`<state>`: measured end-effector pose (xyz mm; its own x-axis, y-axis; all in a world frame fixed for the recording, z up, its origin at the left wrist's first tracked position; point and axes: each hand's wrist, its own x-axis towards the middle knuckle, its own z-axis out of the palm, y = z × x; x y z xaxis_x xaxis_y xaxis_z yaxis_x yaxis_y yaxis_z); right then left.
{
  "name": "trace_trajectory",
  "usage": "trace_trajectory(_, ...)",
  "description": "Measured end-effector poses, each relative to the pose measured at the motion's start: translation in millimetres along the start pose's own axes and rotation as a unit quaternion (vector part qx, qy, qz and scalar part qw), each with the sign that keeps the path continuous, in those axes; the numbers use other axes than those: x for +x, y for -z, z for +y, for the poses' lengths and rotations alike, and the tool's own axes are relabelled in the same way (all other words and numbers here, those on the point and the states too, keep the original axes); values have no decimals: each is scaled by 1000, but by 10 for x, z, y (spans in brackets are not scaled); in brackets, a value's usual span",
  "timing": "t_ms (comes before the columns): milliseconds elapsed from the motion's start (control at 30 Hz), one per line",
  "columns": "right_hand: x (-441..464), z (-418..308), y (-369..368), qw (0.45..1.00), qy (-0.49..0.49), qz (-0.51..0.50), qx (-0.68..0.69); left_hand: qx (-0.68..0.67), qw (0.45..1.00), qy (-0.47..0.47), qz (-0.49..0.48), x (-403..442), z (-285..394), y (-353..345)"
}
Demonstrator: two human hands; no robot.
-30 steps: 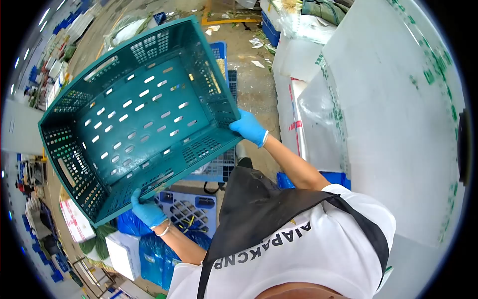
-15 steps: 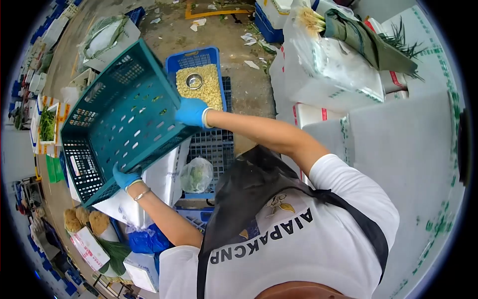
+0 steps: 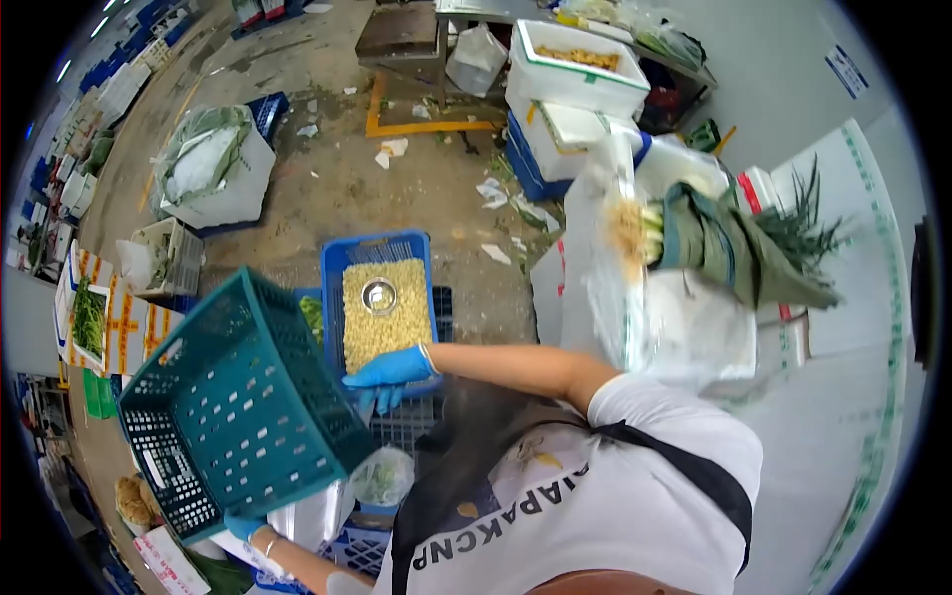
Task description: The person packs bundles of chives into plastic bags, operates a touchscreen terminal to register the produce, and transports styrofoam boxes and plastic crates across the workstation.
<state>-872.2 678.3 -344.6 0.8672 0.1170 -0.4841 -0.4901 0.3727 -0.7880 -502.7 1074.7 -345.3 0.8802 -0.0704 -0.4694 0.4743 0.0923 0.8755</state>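
Observation:
A green plastic crate (image 3: 248, 407) with slotted walls is tilted on its side, its hollow facing me. At its lower edge my left hand (image 3: 245, 527), in a blue glove, grips the rim, its fingers partly hidden. My right hand (image 3: 389, 371), also gloved in blue, is stretched out beside the crate's right side with fingers extended and nothing held. Just beyond that hand stands a blue basket (image 3: 328, 288) full of pale peeled cloves or kernels (image 3: 397, 332). On top of them lies a round metal bowl (image 3: 379, 296).
A plastic bag with something green (image 3: 383, 476) lies below the crate's right corner. Leeks in a wrap (image 3: 704, 243) rest on white foam boxes at right. A bagged white box (image 3: 223, 164) stands at far left. Scraps litter the wet floor (image 3: 288, 89).
My right hand has let go of the crate's rim and moved off to its right. The crate sits lower in view, still in my left hand. My view has tilted up.

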Motion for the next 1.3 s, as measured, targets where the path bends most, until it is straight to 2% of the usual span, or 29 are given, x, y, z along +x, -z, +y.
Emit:
trace_trajectory(100, -8, 368, 916, 990, -28, 132, 37, -2, 998, 44, 43, -271, 101, -162)
trace_trajectory(167, -69, 573, 1487, 975, -79, 197, 62, -3, 994, 106, 17, -154, 143, -2)
trace_trajectory(233, -258, 652, 2001, 955, -68, 262, 122, 34, 981, 188, -38, -707, 318, -459)
trace_trajectory(367, -877, 450, 2883, 915, 27, 322, 243, 126, 989, 21, -74, -990, 469, -1571)
trace_trajectory(467, -993, 604, 3738, 890, 120, 311, 312, 188, 978, -81, -36, -1442, 351, -2082)
trace_trajectory(500, -1130, 415, 3779, 876, 104, 348, 318, 373, 911, -165, -66, -1354, 253, -2294)
trace_trajectory(533, -1270, 203, 3812, 860, 93, 385, 323, 532, 803, -260, -64, -1269, 157, -2510)
trace_trajectory(567, -1293, 218, 4010, 858, 108, 375, 334, 536, 798, -271, -45, -1042, 49, -2690)
trace_trajectory(600, -1306, 268, 4213, 853, 126, 367, 348, 410, 887, -208, -45, -745, -63, -2903)
trace_trajectory(633, -1488, 178, 4230, 848, 165, 350, 361, 209, 972, -97, -31, -462, -106, -3141)
trace_trajectory(667, -1514, 274, 4417, 842, 182, 336, 382, 122, 992, -40, -18, -273, -111, -3336)
trace_trajectory(700, -1538, 430, 4613, 826, 230, 293, 423, 78, 996, 37, 20, -447, -4, -3771)
trace_trajectory(733, -1599, 423, 4706, 806, 194, 347, 438, 72, 995, 63, -12, -401, 49, -4013)
trace_trajectory(833, -1568, 546, 5244, 751, 131, 422, 491, 63, 993, 72, -70, -188, 50, -4864)
trace_trajectory(933, -1442, 465, 6025, 770, 89, 422, 470, 85, 983, 114, -119, 146, -258, -5908)
trace_trajectory(967, -1294, 494, 6321, 786, 72, 407, 460, 77, 988, 103, -84, 203, -453, -6354)
trace_trajectory(1033, -1022, 611, 7101, 813, 52, 392, 428, 53, 952, 164, -252, 1311, -1044, -6643)
trace_trajectory(1067, -993, 573, 7585, 825, 50, 391, 405, 69, 963, 157, -208, 1245, -1209, -7307)
trace_trajectory(1100, -1135, 440, 7730, 826, 19, 408, 389, 96, 970, 159, -156, 1034, -1436, -7802)
trace_trajectory(1167, -1489, -118, 7877, 817, -59, 455, 350, 54, 972, 190, -129, 960, -1806, -8659)
trace_trajectory(1233, -1886, -512, 8040, 816, -19, 486, 313, 134, 954, 244, -107, 1070, -2061, -9306)
trace_trajectory(1300, -2138, -738, 8151, 805, 4, 511, 302, 110, 955, 221, -162, 1354, -2422, -9698)
